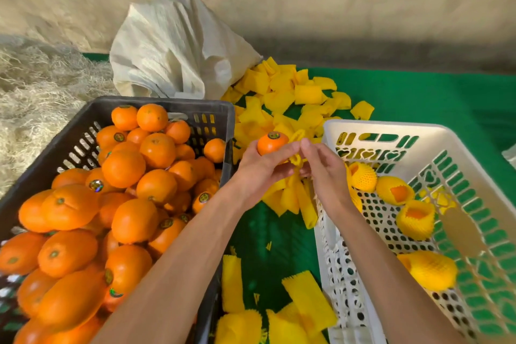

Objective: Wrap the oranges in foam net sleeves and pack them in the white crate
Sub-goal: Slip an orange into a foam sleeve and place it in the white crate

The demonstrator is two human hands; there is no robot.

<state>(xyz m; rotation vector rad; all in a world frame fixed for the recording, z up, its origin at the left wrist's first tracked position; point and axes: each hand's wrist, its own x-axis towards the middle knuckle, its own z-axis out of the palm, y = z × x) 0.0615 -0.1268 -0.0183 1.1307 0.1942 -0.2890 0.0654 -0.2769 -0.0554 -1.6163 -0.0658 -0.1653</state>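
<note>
Just beyond the near left corner of the white crate (391, 131), the left hand (261, 167) grips a bare orange (272, 144) while the right hand (321, 167) pinches a yellow foam net sleeve (296, 160) beside it. By my reading, sleeving is just starting: next the sleeve's mouth must be stretched over the glossy, stickered fruit. Farther in, four wrapped oranges (416, 218) lie in the crate.

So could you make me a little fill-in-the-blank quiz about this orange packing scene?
1. The left hand holds an ____ bearing a sticker.
2. The unwrapped oranges are piled in the ____ crate.
3. The foam net sleeves are ____ in colour.
4. The wrapped oranges lie in the ____ crate.

Missing words: orange; black; yellow; white
</note>
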